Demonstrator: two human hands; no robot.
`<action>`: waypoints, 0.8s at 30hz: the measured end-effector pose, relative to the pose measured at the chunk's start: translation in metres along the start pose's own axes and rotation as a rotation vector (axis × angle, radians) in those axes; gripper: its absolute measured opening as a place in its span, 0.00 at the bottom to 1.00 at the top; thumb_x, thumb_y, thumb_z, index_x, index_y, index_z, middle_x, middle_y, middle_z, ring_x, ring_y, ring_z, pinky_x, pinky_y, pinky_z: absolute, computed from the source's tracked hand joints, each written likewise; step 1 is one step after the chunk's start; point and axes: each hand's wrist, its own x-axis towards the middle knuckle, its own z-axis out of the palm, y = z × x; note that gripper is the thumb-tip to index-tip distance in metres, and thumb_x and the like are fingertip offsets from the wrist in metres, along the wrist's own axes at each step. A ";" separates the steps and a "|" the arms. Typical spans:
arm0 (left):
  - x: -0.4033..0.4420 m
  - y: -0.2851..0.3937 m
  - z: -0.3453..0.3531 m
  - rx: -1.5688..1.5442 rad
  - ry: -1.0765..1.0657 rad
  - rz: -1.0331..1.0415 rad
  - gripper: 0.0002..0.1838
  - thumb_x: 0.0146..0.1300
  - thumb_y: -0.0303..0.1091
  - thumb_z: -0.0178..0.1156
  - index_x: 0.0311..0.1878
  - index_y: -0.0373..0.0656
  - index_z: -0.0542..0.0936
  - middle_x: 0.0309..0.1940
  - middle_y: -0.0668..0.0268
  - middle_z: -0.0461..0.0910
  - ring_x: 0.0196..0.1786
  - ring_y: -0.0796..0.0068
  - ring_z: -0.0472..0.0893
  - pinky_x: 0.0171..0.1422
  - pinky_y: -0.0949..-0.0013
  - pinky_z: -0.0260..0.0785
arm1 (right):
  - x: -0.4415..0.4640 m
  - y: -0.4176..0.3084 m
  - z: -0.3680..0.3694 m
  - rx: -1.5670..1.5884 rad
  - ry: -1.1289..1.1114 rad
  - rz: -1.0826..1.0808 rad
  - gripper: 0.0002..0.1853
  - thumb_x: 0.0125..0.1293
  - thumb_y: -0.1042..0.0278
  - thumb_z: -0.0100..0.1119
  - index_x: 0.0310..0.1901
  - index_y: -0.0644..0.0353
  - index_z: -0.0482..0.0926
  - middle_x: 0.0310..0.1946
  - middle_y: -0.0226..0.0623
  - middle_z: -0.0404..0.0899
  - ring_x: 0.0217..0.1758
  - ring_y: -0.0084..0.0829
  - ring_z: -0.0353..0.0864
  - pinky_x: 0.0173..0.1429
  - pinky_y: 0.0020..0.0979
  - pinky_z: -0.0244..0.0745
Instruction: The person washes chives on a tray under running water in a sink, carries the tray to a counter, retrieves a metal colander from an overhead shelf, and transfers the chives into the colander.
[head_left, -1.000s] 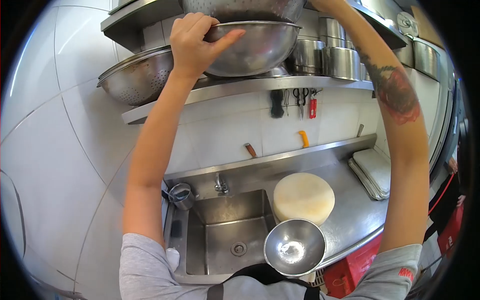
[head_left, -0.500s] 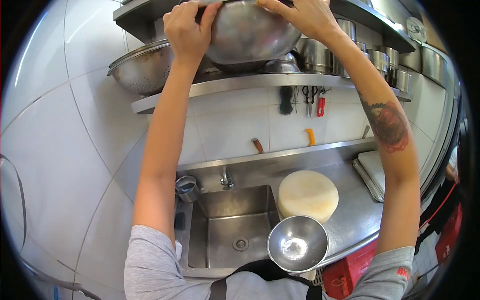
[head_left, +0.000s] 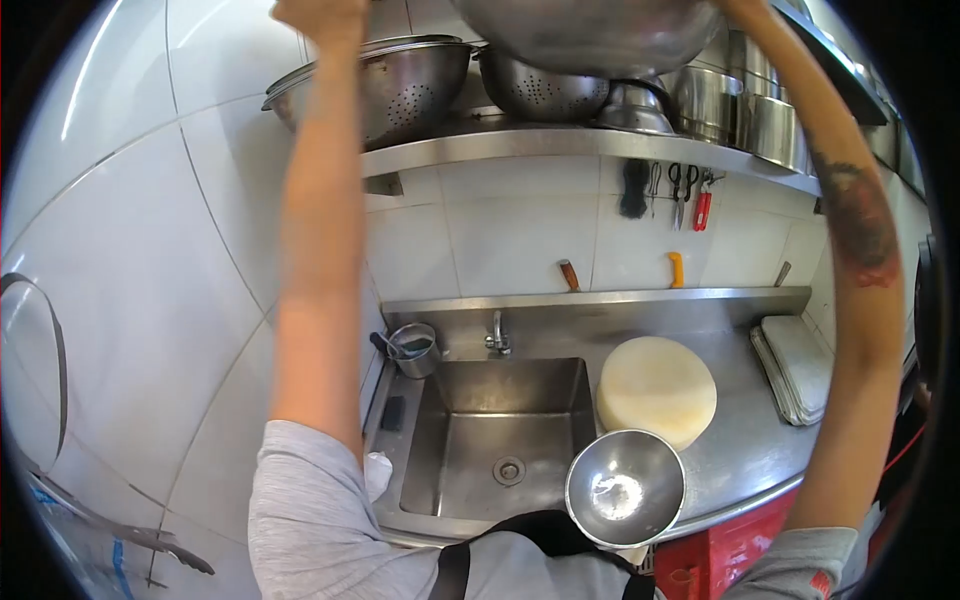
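A large metal mixing bowl point(head_left: 590, 35) hangs in front of the upper shelving, cut off by the top edge. My right hand point(head_left: 742, 6) is at its right side, gripping it; most of the fingers lie out of frame. My left hand point(head_left: 322, 12) is raised at the top left, apart from the bowl, blurred and partly cut off, so its fingers do not show. Behind my left forearm a wide metal colander point(head_left: 415, 90) sits on the shelf point(head_left: 520, 147). Below the raised bowl stands a smaller colander point(head_left: 545, 92).
Steel pots point(head_left: 708, 105) line the shelf's right. Below are a sink point(head_left: 470, 460), a tap point(head_left: 498, 335), a cup with utensils point(head_left: 415, 350), a thick round pale block point(head_left: 655, 390), a small metal bowl point(head_left: 625, 490) and stacked trays point(head_left: 795, 370). Scissors point(head_left: 682, 190) hang underneath.
My left hand has let go of the large bowl and moved left. The bowl has shifted up and right with my right hand, uncovering the smaller colander. The view has turned left.
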 end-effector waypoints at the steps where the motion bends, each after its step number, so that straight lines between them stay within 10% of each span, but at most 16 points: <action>1: 0.014 -0.038 0.001 0.160 -0.285 -0.062 0.23 0.55 0.54 0.58 0.30 0.39 0.79 0.26 0.60 0.78 0.30 0.63 0.76 0.41 0.65 0.64 | -0.001 0.003 -0.013 -0.025 -0.012 0.002 0.21 0.56 0.48 0.59 0.34 0.63 0.79 0.30 0.47 0.79 0.33 0.35 0.79 0.41 0.35 0.72; 4: 0.013 -0.098 0.023 0.401 -1.273 -0.128 0.38 0.51 0.71 0.51 0.39 0.40 0.82 0.36 0.60 0.82 0.40 0.63 0.80 0.54 0.66 0.67 | -0.012 0.018 -0.041 -0.083 -0.060 0.014 0.21 0.57 0.48 0.59 0.34 0.63 0.79 0.30 0.46 0.80 0.34 0.35 0.79 0.42 0.35 0.72; 8: 0.006 -0.068 0.007 0.294 -1.606 -0.369 0.35 0.55 0.69 0.50 0.35 0.41 0.84 0.30 0.57 0.80 0.31 0.68 0.79 0.39 0.62 0.71 | -0.040 0.034 -0.081 -0.155 -0.110 0.050 0.21 0.57 0.48 0.58 0.35 0.62 0.80 0.31 0.46 0.80 0.35 0.36 0.79 0.42 0.35 0.72; 13: 0.005 -0.074 0.002 0.190 -1.513 -0.099 0.32 0.56 0.65 0.56 0.19 0.40 0.78 0.13 0.73 0.69 0.19 0.80 0.67 0.25 0.70 0.59 | -0.070 0.049 -0.108 -0.203 -0.147 0.088 0.21 0.58 0.47 0.57 0.36 0.61 0.80 0.32 0.45 0.80 0.35 0.36 0.79 0.43 0.35 0.72; 17: 0.023 -0.103 0.015 0.214 -1.034 0.024 0.23 0.59 0.52 0.59 0.25 0.38 0.80 0.14 0.71 0.72 0.20 0.78 0.70 0.29 0.68 0.63 | -0.079 0.051 -0.110 -0.210 -0.159 0.103 0.21 0.58 0.47 0.56 0.37 0.60 0.80 0.33 0.45 0.80 0.36 0.36 0.80 0.44 0.35 0.73; 20: 0.022 -0.106 0.018 0.348 -0.364 0.452 0.24 0.61 0.51 0.54 0.23 0.39 0.79 0.18 0.51 0.77 0.24 0.51 0.78 0.30 0.55 0.66 | -0.079 0.051 -0.107 -0.203 -0.158 0.106 0.21 0.58 0.46 0.56 0.38 0.59 0.80 0.34 0.45 0.81 0.37 0.36 0.80 0.44 0.35 0.73; 24: 0.025 -0.077 0.014 0.342 -0.187 0.232 0.26 0.61 0.56 0.51 0.28 0.39 0.81 0.23 0.50 0.78 0.29 0.48 0.78 0.33 0.54 0.68 | -0.072 0.050 -0.102 -0.192 -0.149 0.094 0.21 0.59 0.46 0.55 0.39 0.58 0.81 0.34 0.44 0.81 0.38 0.37 0.80 0.45 0.35 0.73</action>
